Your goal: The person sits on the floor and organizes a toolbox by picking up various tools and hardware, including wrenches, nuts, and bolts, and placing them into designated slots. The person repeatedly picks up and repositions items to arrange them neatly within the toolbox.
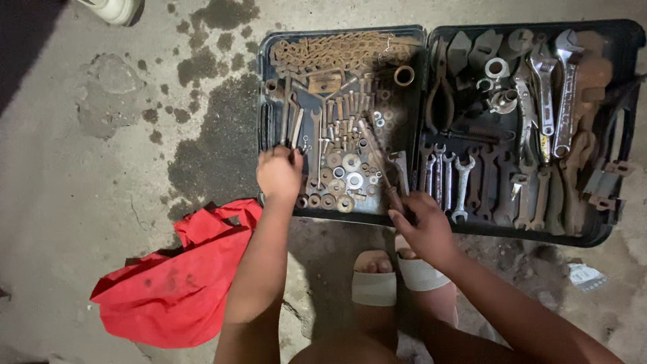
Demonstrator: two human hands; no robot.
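An open black tool case [424, 222] lies on the concrete floor in front of me. Its left half holds a rusty chain [337, 50], bolts, washers [344, 172] and small spanners. My left hand [278, 172] is closed on thin metal tools at the left half's near corner. My right hand [421, 222] grips the handle of a rusty screwdriver [377, 158] that slants up across the washers. The right half holds several spanners [465, 178] and adjustable wrenches [542, 87].
A red cloth bag [178, 276] lies on the floor to the left of my arm. My feet in white-strapped sandals [394, 276] are just below the case. Dark wet stains [216, 128] mark the concrete. A white shoe [111, 10] shows at the top left.
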